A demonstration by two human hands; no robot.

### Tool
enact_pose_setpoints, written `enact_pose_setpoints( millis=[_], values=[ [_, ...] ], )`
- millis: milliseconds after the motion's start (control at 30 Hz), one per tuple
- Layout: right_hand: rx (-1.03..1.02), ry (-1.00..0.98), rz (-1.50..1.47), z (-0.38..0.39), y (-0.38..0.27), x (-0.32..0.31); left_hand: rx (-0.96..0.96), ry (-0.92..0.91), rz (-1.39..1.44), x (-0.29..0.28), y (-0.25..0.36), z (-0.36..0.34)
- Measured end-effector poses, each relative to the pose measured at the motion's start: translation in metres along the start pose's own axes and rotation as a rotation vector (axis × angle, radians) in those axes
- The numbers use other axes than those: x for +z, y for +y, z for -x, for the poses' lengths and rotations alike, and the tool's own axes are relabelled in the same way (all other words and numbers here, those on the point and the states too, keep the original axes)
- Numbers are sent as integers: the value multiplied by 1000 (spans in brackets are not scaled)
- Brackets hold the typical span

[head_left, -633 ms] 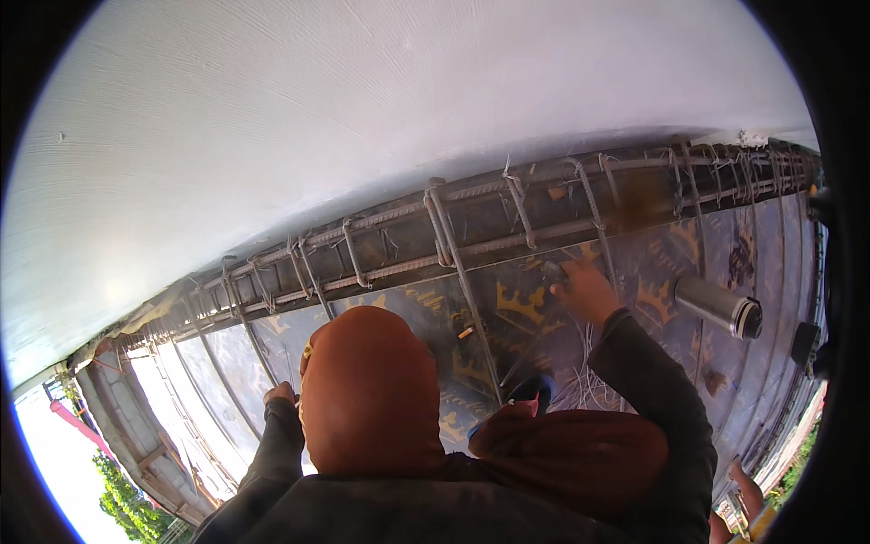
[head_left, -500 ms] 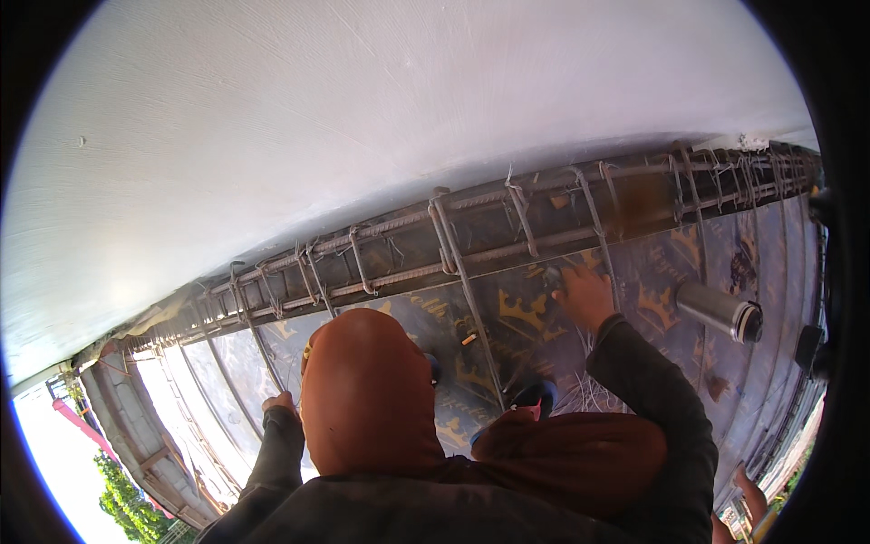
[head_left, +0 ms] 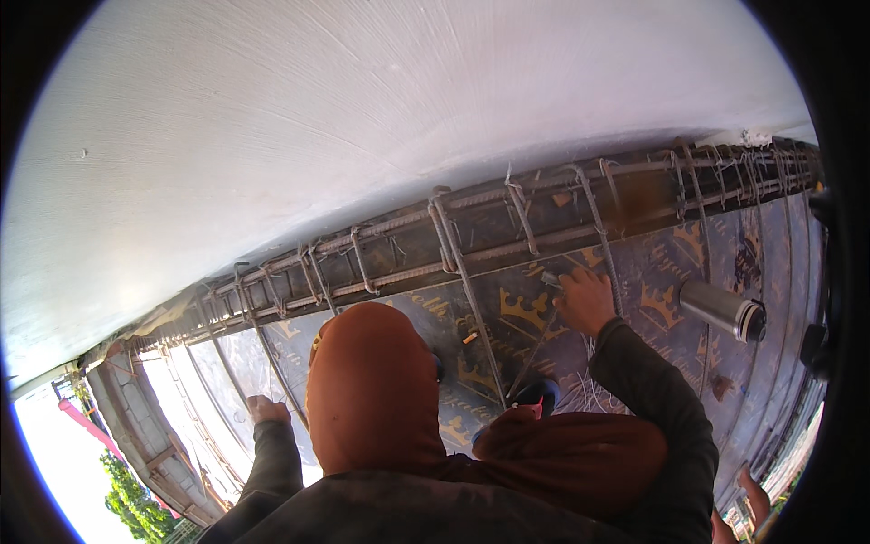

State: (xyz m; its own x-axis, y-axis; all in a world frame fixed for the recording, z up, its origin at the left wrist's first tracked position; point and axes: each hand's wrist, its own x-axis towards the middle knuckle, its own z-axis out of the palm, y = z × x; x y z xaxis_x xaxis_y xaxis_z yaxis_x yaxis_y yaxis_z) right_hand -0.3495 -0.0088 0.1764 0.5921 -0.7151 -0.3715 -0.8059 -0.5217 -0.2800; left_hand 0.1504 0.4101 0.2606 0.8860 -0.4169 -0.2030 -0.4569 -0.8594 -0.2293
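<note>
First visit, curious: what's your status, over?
Right grip holds small grey object, kind unclear. Left grip near long dark steel bars, contact unclear. Silver cylindrical metal flask apart from both.

Along the far edge of the printed plywood (head_left: 652,349) runs a rebar cage (head_left: 444,231), beside a white wall (head_left: 408,109). Near that edge, the right hand (head_left: 584,304) has a small grey object (head_left: 551,279) in its fingers. A steel tumbler (head_left: 716,306) lies toward the right edge; the left hand (head_left: 269,410) is at a rod (head_left: 227,358) toward the left.

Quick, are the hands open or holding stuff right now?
Left hand: can't tell if it's open or closed.
Right hand: closed on a small grey thing, unclear what.
</note>
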Motion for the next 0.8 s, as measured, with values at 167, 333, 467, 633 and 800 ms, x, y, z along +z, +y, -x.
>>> enact_pose_setpoints(
  millis=[167, 333, 467, 633, 800],
  values=[
    [-12, -63, -18, -13, -14, -5, -86, -61, 61, 21, -55, 2],
    [33, -97, -100, -6, -2, -7, -328, -254, 384, 27, -70, -24],
    [-53, -51, -102, -6, 1, -4, -341, -183, 493, 51, -85, -15],
    [-75, -41, -75, -6, -4, -1, -219, -75, 498, 37, -89, -7],
    [-48, -79, -75, -4, -8, -10, -225, 15, 598, 9, -70, -14]
  ],
)
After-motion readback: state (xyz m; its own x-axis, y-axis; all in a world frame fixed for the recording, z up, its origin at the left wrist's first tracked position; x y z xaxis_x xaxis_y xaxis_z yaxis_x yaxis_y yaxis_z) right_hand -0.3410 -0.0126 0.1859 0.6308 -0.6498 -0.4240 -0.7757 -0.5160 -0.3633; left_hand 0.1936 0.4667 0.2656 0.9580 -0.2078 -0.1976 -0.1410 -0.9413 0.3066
